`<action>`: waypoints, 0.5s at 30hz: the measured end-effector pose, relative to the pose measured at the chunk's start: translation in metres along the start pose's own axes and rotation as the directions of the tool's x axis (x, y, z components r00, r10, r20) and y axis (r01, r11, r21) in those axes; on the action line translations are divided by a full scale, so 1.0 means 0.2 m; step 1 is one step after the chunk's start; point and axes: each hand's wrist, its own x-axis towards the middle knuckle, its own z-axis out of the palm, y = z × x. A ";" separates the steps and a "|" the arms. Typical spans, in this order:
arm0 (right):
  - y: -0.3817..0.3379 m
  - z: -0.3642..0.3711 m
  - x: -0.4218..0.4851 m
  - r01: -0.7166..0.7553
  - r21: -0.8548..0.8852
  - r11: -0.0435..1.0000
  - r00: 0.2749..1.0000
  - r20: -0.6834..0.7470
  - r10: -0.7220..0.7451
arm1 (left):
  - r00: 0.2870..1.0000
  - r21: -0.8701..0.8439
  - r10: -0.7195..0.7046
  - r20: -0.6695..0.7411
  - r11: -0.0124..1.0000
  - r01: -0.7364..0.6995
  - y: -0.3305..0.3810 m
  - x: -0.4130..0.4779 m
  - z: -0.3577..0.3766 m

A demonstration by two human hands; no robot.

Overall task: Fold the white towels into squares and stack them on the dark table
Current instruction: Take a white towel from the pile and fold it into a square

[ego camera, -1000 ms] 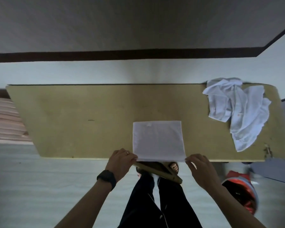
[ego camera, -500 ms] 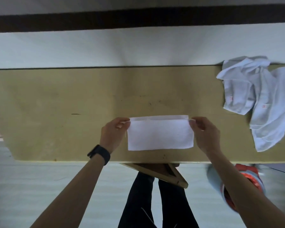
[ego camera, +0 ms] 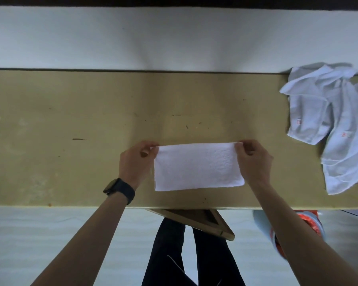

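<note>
A white towel [ego camera: 197, 167] lies folded in half as a wide rectangle on the tan table [ego camera: 70, 124], near its front edge. My left hand [ego camera: 135, 162] pinches the towel's far left corner. My right hand [ego camera: 253, 159] pinches the far right corner. Both hands rest at the table surface. A heap of unfolded white towels [ego camera: 335, 120] with small red marks lies at the table's right end.
A pale wall runs behind the table. Under the front edge a wooden frame [ego camera: 196, 221] sticks out above my dark-trousered legs [ego camera: 186, 256]. A red and blue object [ego camera: 310, 221] sits on the floor at the right.
Both hands took the towel's near edge and carried it over to the far edge, folding the square in half. The view has also come closer to the table.
</note>
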 end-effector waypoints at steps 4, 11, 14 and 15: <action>0.02 0.02 0.01 0.047 -0.056 0.997 0.999 -0.021 -0.048 | 0.997 0.068 0.071 -0.009 0.995 -0.070 0.00 -0.01 0.00; 0.07 0.03 -0.02 0.142 -0.155 0.978 0.988 -0.034 -0.149 | 0.987 0.231 0.156 -0.024 0.962 -0.147 0.01 -0.04 0.04; 0.06 0.05 -0.10 0.249 -0.289 0.925 0.949 -0.117 -0.292 | 0.904 0.443 0.418 -0.089 0.829 -0.340 0.01 -0.10 0.12; 0.05 0.07 -0.15 0.286 -0.336 0.897 0.931 -0.123 -0.343 | 0.861 0.470 0.501 -0.088 0.783 -0.407 0.01 -0.13 0.16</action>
